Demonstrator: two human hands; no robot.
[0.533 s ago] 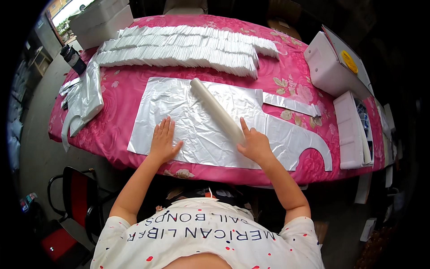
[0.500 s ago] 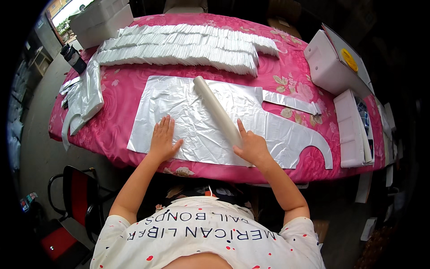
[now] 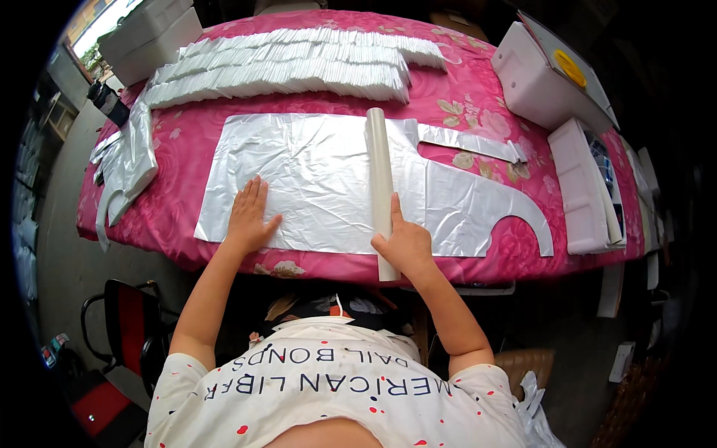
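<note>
pink tablecloth (image 3: 187,142) under sheet (image 3: 314,172); grey floor (image 3: 60,246)

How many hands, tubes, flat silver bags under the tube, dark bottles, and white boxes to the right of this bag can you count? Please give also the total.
Hands: 2, left hand and right hand
Tube: 1
Flat bag: 1
Bottle: 1
White boxes: 2
Total: 7

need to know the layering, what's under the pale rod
The silvery sheet lies under most of the pale rod, showing on both sides; the rod's near end extends over the pink tablecloth. The strip directly beneath is hidden.
</note>
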